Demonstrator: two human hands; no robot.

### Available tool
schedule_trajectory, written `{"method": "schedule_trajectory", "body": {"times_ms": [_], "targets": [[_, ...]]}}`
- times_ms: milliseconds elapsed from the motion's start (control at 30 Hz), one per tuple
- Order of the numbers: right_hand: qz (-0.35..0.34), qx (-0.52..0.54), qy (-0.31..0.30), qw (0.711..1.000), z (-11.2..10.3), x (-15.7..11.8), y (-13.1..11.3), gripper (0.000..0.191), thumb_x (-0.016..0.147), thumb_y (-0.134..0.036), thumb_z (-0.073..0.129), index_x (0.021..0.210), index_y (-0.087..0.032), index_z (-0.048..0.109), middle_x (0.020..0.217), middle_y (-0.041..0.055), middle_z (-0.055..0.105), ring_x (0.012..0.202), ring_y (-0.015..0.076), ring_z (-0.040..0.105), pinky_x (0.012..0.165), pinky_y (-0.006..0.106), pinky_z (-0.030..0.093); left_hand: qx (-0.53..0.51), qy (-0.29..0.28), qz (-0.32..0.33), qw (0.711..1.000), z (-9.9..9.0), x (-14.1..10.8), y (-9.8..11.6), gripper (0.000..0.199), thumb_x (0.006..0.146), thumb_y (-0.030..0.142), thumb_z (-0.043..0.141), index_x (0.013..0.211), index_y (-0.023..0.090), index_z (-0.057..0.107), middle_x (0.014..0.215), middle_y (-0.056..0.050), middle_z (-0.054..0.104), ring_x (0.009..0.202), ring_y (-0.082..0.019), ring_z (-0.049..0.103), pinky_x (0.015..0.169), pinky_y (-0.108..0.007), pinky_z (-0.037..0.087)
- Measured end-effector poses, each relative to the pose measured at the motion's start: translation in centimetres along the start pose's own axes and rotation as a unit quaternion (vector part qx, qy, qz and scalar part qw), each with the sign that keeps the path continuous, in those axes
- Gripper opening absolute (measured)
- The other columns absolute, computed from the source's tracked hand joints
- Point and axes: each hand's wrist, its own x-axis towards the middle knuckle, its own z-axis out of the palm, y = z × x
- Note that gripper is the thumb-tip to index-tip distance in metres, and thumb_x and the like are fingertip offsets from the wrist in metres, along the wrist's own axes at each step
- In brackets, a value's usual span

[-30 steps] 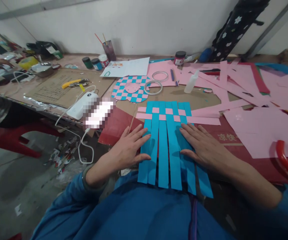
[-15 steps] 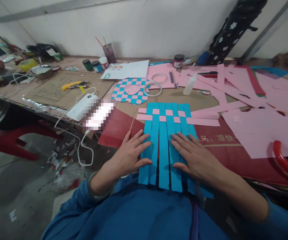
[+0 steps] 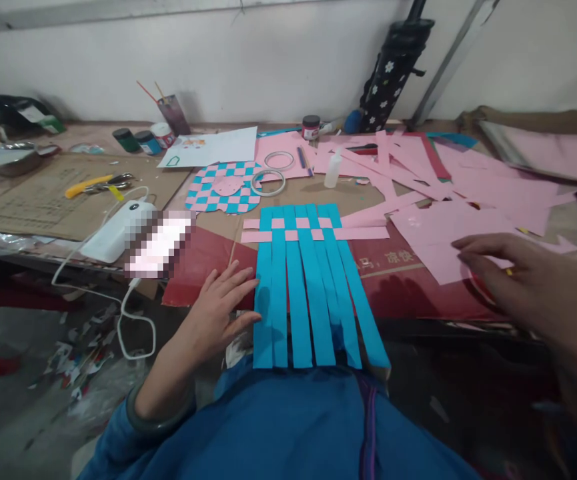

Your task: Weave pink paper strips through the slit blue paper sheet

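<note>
Several long blue paper strips [image 3: 295, 307] run down over the table's front edge to my lap, spreading apart at the lower end. Near their tops, two pink paper strips [image 3: 368, 233] are woven crosswise through them. My left hand [image 3: 221, 310] is open, fingers spread, with its fingertips at the left edge of the leftmost blue strip. Off to the right, my right hand [image 3: 513, 283] is over a red curved handle [image 3: 483, 288] at the edge of the pink sheet. It is smeared by motion, so I cannot tell whether its fingers grip that handle.
A woven blue-and-pink checkered piece [image 3: 205, 193] lies behind, beside tape rolls [image 3: 269, 193]. A glue bottle [image 3: 333, 171], paint jars [image 3: 126, 141] and pink paper scraps [image 3: 445, 200] are farther back. To the left are a white power bank [image 3: 113, 240], its cable and yellow-handled pliers [image 3: 88, 185].
My right hand has left the blue strips and moved right to the red handle. My left hand stays beside the strips. The view has turned to the right.
</note>
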Motion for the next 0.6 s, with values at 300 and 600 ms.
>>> {"method": "schedule_trajectory", "body": {"times_ms": [300,600], "targets": [[0.133,-0.056,-0.075,0.987,-1.1,9.2,0.2,0.022,0.089,-0.028,0.057,0.099,-0.018,0.074,0.097,0.0123,0.075,0.086,0.0224,0.065,0.073,0.034,0.044,-0.012,0.0,0.008,1.0,0.2,-0.6,0.9,0.052,0.093,0.055,0.049,0.132,0.022,0.059,0.144,-0.014,0.055,0.144,-0.034,0.038,0.113,-0.065,0.033],[-0.108,-0.102,-0.201,0.968,7.9,18.0,-8.1,0.037,0.093,-0.027,0.045,0.12,-0.02,0.069,0.122,0.0085,0.07,0.112,0.0266,0.064,0.091,0.038,0.047,-0.042,0.008,0.016,0.999,0.5,-0.8,1.0,0.051,0.093,0.053,0.051,0.132,0.021,0.058,0.143,-0.014,0.055,0.145,-0.033,0.036,0.114,-0.063,0.032]]}}
